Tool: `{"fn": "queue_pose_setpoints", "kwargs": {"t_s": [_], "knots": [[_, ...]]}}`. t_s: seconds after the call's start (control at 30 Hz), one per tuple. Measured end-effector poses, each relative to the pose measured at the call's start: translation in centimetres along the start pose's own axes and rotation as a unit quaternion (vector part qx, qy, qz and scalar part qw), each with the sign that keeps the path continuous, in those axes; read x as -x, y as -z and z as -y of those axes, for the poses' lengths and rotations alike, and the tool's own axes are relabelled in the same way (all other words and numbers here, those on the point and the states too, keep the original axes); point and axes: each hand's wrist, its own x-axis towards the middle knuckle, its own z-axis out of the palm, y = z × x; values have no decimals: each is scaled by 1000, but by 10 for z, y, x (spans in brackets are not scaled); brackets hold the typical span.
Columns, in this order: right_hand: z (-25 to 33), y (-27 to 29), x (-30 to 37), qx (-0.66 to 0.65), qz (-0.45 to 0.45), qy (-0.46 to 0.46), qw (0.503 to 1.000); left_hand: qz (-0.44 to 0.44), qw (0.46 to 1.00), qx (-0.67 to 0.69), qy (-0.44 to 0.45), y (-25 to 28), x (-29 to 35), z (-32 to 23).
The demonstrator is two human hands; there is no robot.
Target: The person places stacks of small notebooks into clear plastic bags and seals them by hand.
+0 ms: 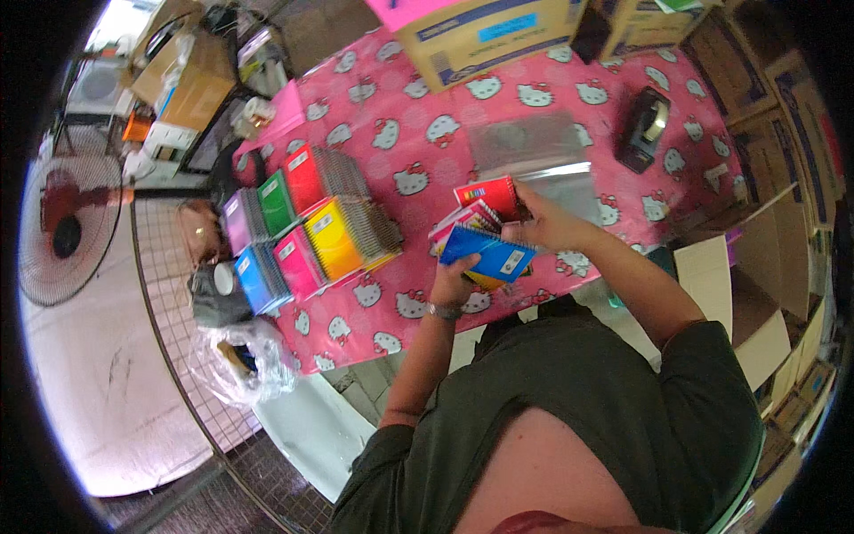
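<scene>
My left hand (454, 283) grips a fanned bunch of small spiral notebooks, with a blue notebook (489, 254) on top and pink and yellow ones showing beneath. At the bunch's far side, my right hand (543, 221) has its fingers closed on a red spiral notebook (487, 194). To the left on the table stand rows of such notebooks sorted by colour: purple (240, 218), green (275, 201), red (305, 176), blue (255, 278), pink (298, 261) and yellow (333, 238). Beyond my right hand lie clear plastic sleeves (525, 142).
A pink patterned cloth (409, 182) covers the table. Cardboard boxes (489, 40) stand along its far edge, and a black tape dispenser (642, 131) sits at the right. Open cartons (743, 258) crowd my right side. A fan (69, 230) and a plastic bag (242, 363) are at the left.
</scene>
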Motion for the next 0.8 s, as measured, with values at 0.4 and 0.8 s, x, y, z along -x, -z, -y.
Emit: {"fn": "queue_pose_setpoints", "kwargs": {"t_s": [0.4,0.8], "knots": [[-9,68,49,112,-59,6,992,14,996,-59,70,-82,-53,25],[-122,94,28,173,-104,138,970,106,949,-291,-58,-30,-112,72]]}}
